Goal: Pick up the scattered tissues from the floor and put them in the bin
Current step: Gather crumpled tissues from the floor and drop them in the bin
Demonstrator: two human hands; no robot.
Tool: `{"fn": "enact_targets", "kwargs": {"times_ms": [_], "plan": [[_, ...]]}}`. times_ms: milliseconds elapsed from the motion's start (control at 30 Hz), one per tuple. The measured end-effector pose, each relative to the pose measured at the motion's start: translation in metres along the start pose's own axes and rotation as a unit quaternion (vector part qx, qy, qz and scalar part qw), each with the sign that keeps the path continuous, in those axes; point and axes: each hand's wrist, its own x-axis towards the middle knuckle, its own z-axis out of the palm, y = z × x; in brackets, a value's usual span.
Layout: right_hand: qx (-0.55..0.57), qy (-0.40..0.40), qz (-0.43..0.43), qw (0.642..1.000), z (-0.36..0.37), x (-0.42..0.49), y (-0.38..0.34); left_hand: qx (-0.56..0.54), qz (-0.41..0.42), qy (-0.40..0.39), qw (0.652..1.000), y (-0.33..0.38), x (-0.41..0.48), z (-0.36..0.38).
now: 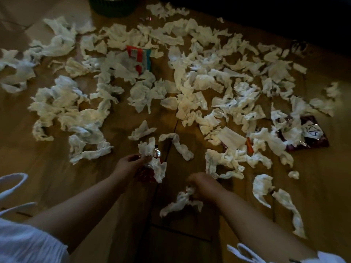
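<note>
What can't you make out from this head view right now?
- Bin: cut off by the top edge; opening and contents unseen.
- Left hand: its grip bunches tissue over a red wrapper, mostly hidden.
- Top right floor: lost in darkness.

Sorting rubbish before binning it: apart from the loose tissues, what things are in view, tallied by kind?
Bins: 1, dark bin at the top edge
Printed wrappers on floor: 2, teal-orange wrapper, dark wrapper
Hands gripping tissue: 2, left hand, right hand
Total: 5
</note>
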Motion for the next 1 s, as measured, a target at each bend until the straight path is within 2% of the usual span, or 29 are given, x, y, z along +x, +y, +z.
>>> {"fn": "enact_targets", "kwargs": {"times_ms": [67,133,200,333,400,733,867,1000], "plan": [[0.099,0.061,0.046,0.992,-0.01,0.001,0.002,-0.004,0.0,-0.006,1.0,0.0,0.001,0.004],[0.237,0.15,0.121,0.952,-0.025,0.002,0.016,0.005,0.004,-0.01,1.0,-0.001,0.003,0.005],[0.306,0.222,0.172,0.91,-0.037,0.004,0.038,0.006,0.006,-0.005,1.0,-0.002,0.004,0.003],[0.221,0.219,0.281,0.908,-0.029,0.012,0.062,0.013,-0.004,0.007,1.0,-0.006,0.004,-0.001],[0.181,0.216,0.308,0.909,-0.022,0.013,0.059,0.01,-0.004,0.009,1.0,-0.007,0.004,-0.002],[0.244,0.273,0.24,0.899,-0.022,0.022,0.024,0.014,-0.004,-0.001,1.0,-0.006,0.0,-0.006],[0.348,0.305,0.249,0.851,-0.029,0.031,0.012,0.006,0.002,-0.003,1.0,-0.002,0.001,-0.005],[0.479,0.332,0.289,0.759,-0.039,0.012,-0.022,-0.029,0.011,0.04,0.999,0.024,-0.022,-0.005]]}}
